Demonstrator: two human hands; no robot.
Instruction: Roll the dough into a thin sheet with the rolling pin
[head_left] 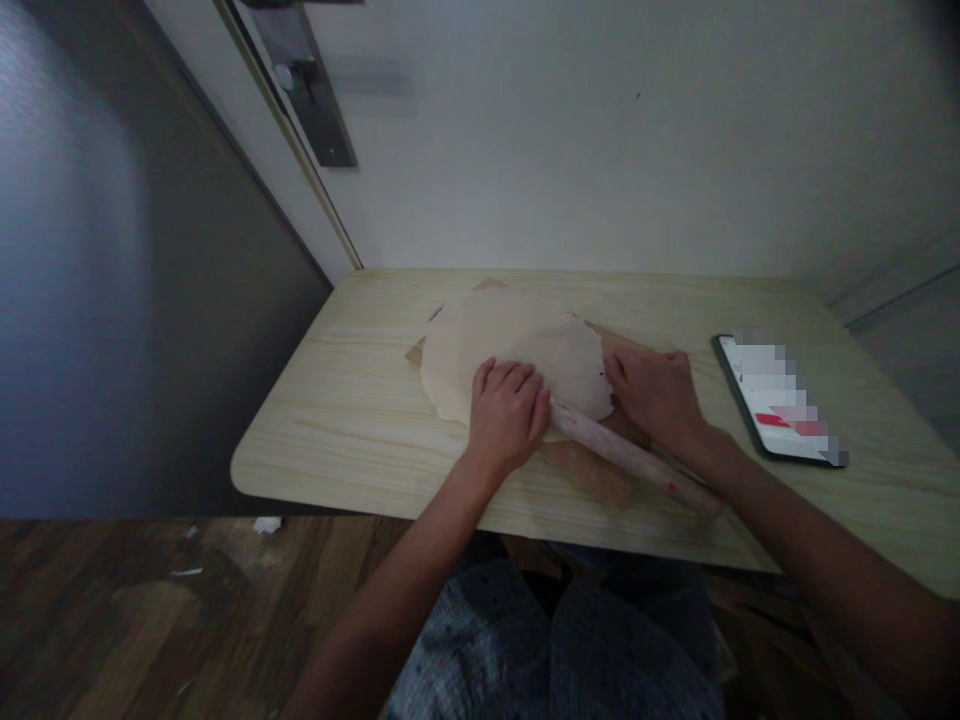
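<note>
A thin round sheet of pale dough [510, 345] lies over a wooden board [592, 470] on a light wooden table [352, 420]. A wooden rolling pin [630, 458] runs diagonally from the dough's near edge toward the lower right. My left hand [506, 415] rests palm down on the pin's left end at the dough's near edge, fingers curled over it. My right hand [656, 395] lies flat beside the dough's right edge, over the pin and the board, fingers stretched out.
A phone [776, 400] with a lit screen lies flat on the table to the right. A white wall rises behind the table, a dark panel to the left. Brown floor with scraps shows below the table's near-left edge [255, 480]. My lap is under the near edge.
</note>
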